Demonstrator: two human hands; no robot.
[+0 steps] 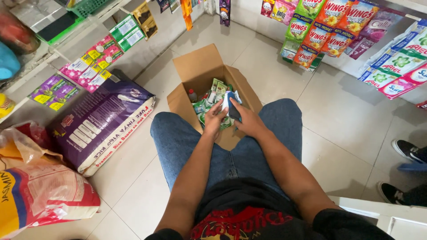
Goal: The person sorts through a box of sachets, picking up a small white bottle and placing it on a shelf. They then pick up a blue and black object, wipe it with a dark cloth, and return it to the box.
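Blue-white packet (230,106), perhaps a sachet, pinched by left hand (215,118) and right hand (247,121) fingers.

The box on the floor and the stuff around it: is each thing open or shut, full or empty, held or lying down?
Cardboard box: open, flaps up, partly filled with small packets.
Blue-and-white packet: held over the box by both hands.
Left hand: grip closed on the packet.
Right hand: grip closed on the packet.
Purple rice sack: lying flat, sealed.
Hanging sachets: on the wall.

Open cardboard box (189,100), left hand (215,118), right hand (247,121) gripping blue-white packet (230,103) over sachets (209,104)
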